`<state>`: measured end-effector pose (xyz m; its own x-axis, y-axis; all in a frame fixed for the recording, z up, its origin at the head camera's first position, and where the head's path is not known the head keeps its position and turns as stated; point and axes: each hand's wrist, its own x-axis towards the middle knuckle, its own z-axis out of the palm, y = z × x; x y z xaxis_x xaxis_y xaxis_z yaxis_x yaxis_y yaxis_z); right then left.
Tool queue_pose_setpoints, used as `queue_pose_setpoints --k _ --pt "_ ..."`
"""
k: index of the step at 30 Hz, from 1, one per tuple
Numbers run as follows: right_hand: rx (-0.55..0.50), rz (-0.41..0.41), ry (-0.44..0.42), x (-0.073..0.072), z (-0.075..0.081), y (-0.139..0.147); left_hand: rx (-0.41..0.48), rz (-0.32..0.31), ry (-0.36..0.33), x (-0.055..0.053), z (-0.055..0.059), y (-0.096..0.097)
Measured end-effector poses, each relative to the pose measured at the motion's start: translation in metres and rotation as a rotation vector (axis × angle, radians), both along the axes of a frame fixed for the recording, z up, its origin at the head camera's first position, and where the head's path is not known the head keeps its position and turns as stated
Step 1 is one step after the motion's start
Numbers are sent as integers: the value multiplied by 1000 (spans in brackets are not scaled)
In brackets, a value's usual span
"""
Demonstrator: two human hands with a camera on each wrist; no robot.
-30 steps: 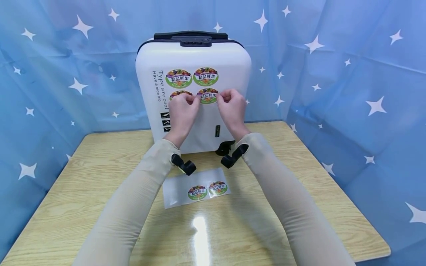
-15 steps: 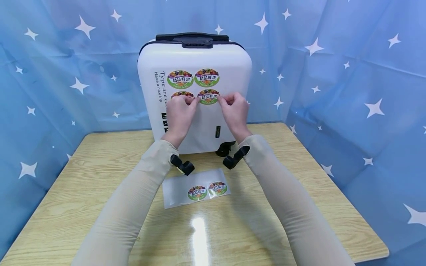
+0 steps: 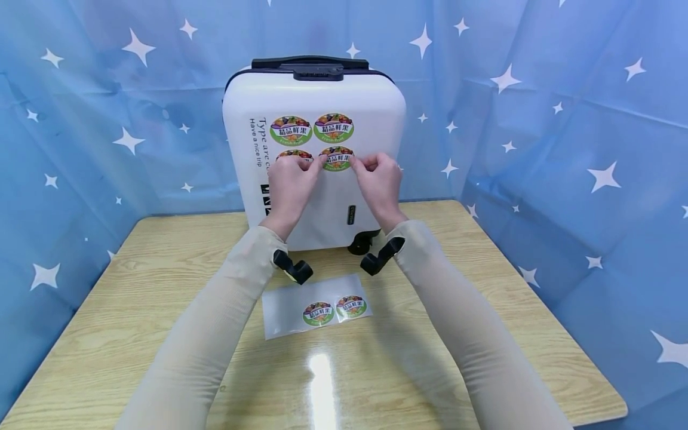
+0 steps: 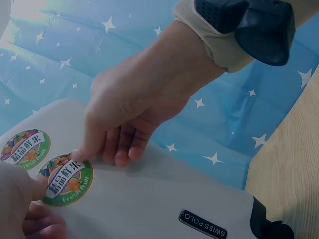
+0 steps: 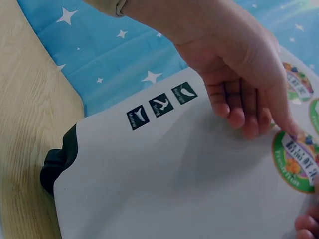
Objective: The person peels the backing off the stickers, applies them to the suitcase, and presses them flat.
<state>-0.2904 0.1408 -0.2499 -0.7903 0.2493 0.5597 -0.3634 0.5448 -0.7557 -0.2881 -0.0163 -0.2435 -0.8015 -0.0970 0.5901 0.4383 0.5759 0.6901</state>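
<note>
An oval fruit sticker [image 3: 337, 160] lies against the front of a white suitcase [image 3: 322, 209], lower right in a group of similar stickers. My left hand [image 3: 291, 186] pinches its left edge with thumb and fingertips. At the opposite edge my right hand [image 3: 380, 184] pinches it likewise. In the left wrist view the sticker [image 4: 72, 186] looks flat against the shell, a thumb at either side. Two upper stickers, a left one [image 3: 291, 131] and a right one [image 3: 334, 128], are fully visible. The lower left sticker [image 3: 294, 154] is partly hidden by my left hand.
A backing sheet [image 3: 285, 307] with two fruit stickers [image 3: 318, 313] lies on the wooden table [image 3: 161, 310] before the suitcase. The suitcase stands upright on the table, with a black wheel [image 3: 361, 242] at lower right. Blue star-print curtains [image 3: 537, 149] surround the table.
Both hands stay at the sticker's edges. My right hand has shifted slightly outward and my left hand slightly left; the view has tilted a little.
</note>
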Motion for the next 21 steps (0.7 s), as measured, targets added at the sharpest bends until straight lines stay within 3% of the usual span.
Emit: queue_pose_setpoints --k 10,21 --pt "14 12 25 -2 11 -12 -34 -19 1 -4 7 7" --pt "-15 -12 29 -4 10 -7 -27 -20 1 -3 12 5"
